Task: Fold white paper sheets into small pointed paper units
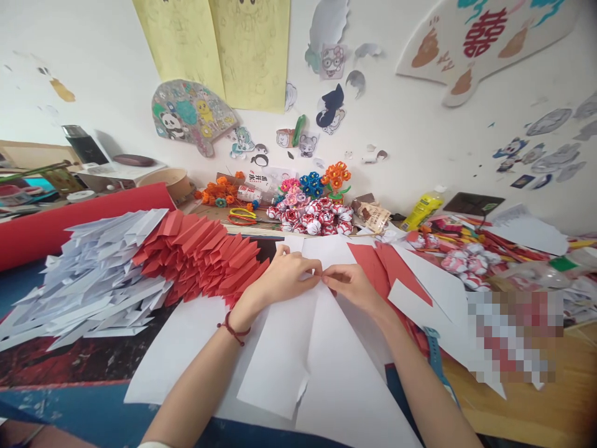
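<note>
A white sheet of paper (336, 367) lies in front of me, with a long line running up it and a ragged edge near its bottom middle. At its far end, my left hand (290, 275) pinches the paper with thumb and fingers. My right hand (351, 285) is closed on the same spot, its fingertips almost meeting the left ones. Whether the line is a fold or a tear, I cannot tell for its whole length. More white paper (172, 354) lies beneath and to the left.
Piles of folded white strips (102, 274) and folded red paper pieces (200, 255) are at the left. Red sheets (403, 274) lie to the right. Paper flowers (321, 214), a yellow bottle (424, 208) and scissors (242, 216) line the wall. A red roll (84, 218) lies far left.
</note>
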{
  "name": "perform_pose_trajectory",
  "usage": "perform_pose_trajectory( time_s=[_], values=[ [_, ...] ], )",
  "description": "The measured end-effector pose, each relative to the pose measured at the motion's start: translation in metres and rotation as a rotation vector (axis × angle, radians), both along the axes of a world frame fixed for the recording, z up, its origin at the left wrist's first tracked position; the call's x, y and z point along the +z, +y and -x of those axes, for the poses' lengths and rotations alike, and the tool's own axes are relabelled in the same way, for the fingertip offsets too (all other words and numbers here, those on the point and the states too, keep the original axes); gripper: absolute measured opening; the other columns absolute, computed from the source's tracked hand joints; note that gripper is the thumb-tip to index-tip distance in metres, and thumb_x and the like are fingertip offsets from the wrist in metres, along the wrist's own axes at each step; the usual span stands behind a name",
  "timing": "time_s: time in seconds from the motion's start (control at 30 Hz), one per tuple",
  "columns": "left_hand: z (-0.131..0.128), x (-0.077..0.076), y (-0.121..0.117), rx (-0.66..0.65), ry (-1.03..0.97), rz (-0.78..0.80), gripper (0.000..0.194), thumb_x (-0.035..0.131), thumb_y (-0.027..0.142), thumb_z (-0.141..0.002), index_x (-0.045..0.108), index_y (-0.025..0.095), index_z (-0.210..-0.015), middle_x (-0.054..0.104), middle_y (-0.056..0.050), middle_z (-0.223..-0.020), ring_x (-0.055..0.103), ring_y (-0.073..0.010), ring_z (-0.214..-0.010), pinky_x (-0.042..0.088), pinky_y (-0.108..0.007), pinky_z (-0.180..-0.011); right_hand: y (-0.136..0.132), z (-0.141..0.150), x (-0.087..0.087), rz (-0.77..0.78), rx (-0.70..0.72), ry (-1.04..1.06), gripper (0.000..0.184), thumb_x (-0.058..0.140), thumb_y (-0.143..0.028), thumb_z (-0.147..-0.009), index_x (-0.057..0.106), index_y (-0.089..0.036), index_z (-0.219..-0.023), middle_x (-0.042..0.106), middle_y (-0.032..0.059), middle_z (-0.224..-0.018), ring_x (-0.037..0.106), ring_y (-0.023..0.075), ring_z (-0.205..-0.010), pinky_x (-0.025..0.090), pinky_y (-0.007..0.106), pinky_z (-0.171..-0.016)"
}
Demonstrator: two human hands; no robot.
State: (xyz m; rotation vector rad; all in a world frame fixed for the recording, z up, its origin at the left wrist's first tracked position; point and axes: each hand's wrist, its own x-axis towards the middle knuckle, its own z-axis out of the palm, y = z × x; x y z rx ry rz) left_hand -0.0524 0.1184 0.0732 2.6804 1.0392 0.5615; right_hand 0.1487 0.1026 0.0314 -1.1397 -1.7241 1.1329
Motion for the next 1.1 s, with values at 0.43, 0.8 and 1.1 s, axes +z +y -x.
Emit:
perform_pose_trajectory(
  time_s=[0.43, 0.8, 1.1],
  values=[
    [-0.0046, -0.0019, -0.0011, -0.046, -0.071, 0.006, 0.023, 0.043, 0.026, -0.092, 0.064, 0.023, -0.084, 0.067, 0.0, -0.077, 0.052, -0.0171, -0.085, 0.024, -0.034, -0.082, 0.0003, 0.0046, -0.0034, 0.013, -0.107, 0.105, 0.023, 0.07, -0.04, -0.072, 0.067, -0.017, -0.068, 0.055, -0.0016, -0.055, 0.045, 0.0103, -0.048, 0.036, 0.025, -0.047],
    [-0.0068, 0.0005, -0.0046, -0.032, -0.073, -0.046, 0.022, 0.044, 0.028, -0.093, 0.064, 0.023, -0.085, 0.062, -0.001, -0.075, 0.051, -0.0181, -0.088, 0.024, -0.036, -0.086, -0.0023, 0.0062, -0.0021, 0.024, -0.144, 0.167, 0.021, 0.07, -0.038, -0.071, 0.07, -0.017, -0.069, 0.057, -0.001, -0.057, 0.043, 0.01, -0.049, 0.036, 0.025, -0.047],
    [-0.0008, -0.0013, 0.0007, -0.042, -0.081, 0.017, 0.019, 0.048, 0.031, -0.091, 0.065, 0.023, -0.085, 0.061, 0.0, -0.075, 0.053, -0.0166, -0.085, 0.025, -0.035, -0.084, -0.001, 0.0024, -0.002, 0.04, -0.028, 0.113, 0.021, 0.067, -0.038, -0.076, 0.065, -0.017, -0.071, 0.055, -0.002, -0.061, 0.047, 0.0102, -0.053, 0.037, 0.024, -0.05]
  ],
)
